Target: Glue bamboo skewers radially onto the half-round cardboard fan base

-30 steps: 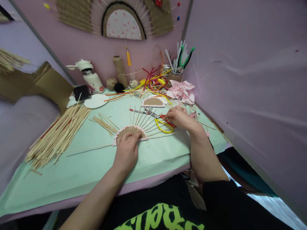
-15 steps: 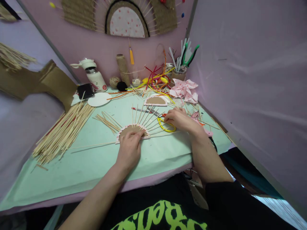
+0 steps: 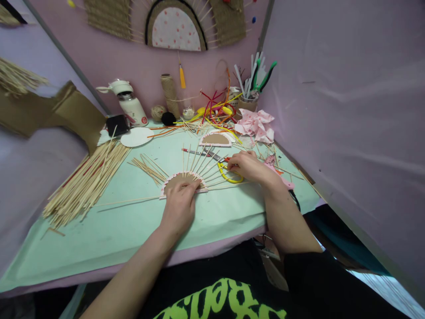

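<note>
In the head view, the risk I see is with the thin sticks [image 3: 212, 170] that spread like rays from the cardboard half-circle [image 3: 181, 181]. They lie loose on the green table cover [image 3: 133, 230], and some of them run under or beside the right hand [image 3: 249, 166]. If this hand pulls or pushes a stick sideways, I think the neighbouring sticks may turn and lose their even spacing. If the left hand [image 3: 179, 208] lifts its pressure, the whole half-circle could slide on the smooth cover. The scissors with the yellow handle [image 3: 229, 175] lie just beside the right hand and touch the stick ends, so a careless move of them may also knock the sticks out of place.

The half-circle lies flat near the middle of the table cover, in front of the person. The left hand rests flat on its lower edge, fingers together and pointing forward, pressing down and not closed around anything. The left forearm comes up from the lower left. The right hand lies palm down at the outer ends of the right-side sticks, fingers bent. Whether its fingertips pinch a stick I cannot tell, because the hand covers them. The right forearm comes steeply from below.

A big bundle of sticks [image 3: 83, 186] lies well apart to the left. A second half-circle [image 3: 215, 139] lies further back.
</note>
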The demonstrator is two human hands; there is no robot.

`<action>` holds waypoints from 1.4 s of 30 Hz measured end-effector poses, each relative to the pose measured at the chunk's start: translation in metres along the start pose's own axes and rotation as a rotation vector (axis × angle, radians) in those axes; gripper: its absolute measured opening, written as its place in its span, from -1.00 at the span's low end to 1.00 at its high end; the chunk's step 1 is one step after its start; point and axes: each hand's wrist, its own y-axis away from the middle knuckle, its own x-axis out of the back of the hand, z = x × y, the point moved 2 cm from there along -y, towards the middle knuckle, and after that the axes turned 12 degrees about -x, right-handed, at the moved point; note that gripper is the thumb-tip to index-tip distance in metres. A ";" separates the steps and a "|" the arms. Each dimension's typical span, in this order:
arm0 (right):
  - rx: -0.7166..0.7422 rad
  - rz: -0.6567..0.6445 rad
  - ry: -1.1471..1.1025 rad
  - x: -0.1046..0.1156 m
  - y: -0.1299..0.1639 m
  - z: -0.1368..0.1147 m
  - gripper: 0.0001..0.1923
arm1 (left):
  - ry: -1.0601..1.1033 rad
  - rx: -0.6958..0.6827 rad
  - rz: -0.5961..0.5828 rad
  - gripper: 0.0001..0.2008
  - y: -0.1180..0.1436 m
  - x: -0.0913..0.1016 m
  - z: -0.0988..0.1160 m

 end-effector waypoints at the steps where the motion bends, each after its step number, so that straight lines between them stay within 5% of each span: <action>1: 0.000 0.001 -0.002 0.000 0.000 0.000 -0.73 | 0.001 0.000 -0.001 -0.52 0.000 0.000 0.000; 13: 0.027 0.022 -0.035 0.003 0.002 0.010 -0.78 | -0.014 -0.008 -0.012 -0.52 0.001 -0.001 0.000; 23: -0.161 0.176 -0.081 0.013 0.003 0.043 -0.73 | -0.032 -0.047 0.010 -0.53 0.001 -0.002 -0.003; 42: -0.306 0.019 0.015 0.011 0.003 0.039 -0.80 | -0.029 -0.029 -0.030 -0.55 -0.001 0.001 -0.001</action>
